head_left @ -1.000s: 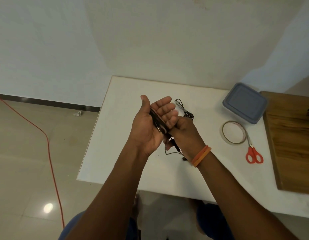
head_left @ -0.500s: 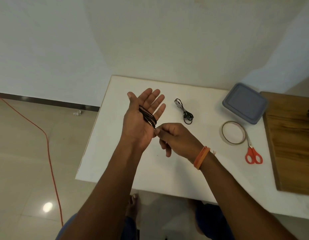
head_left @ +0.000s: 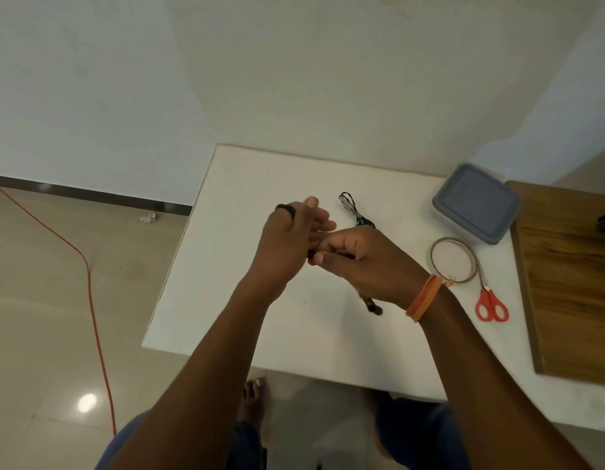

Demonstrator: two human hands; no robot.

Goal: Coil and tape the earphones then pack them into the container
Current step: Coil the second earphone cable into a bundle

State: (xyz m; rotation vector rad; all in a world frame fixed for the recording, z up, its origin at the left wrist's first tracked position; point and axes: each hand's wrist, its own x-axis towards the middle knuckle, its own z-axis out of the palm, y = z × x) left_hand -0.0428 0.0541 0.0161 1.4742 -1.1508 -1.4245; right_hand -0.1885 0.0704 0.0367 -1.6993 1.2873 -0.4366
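Observation:
My left hand (head_left: pixel 284 247) is held up over the white table (head_left: pixel 226 283) with its fingers straight. A black earphone cable (head_left: pixel 285 208) is wound around it, and a loop shows at the hand's top edge. My right hand (head_left: pixel 362 262) sits against the left palm with curled fingers, pinching the cable. A loose end of that cable (head_left: pixel 374 307) hangs below my right wrist. A second, bundled pair of earphones (head_left: pixel 353 212) lies on the table behind my hands. The grey-blue lidded container (head_left: pixel 475 203) stands shut at the back right.
A roll of clear tape (head_left: pixel 452 260) and red-handled scissors (head_left: pixel 491 304) lie right of my right wrist. A wooden board (head_left: pixel 572 283) covers the table's right side. A red cord (head_left: pixel 91 300) runs across the floor on the left. My bare foot (head_left: pixel 255 398) shows below the table edge.
My left hand has turned so its back faces me. My right hand has come up against the left palm, carrying the cable around it, and the loose end now dangles under my wrist.

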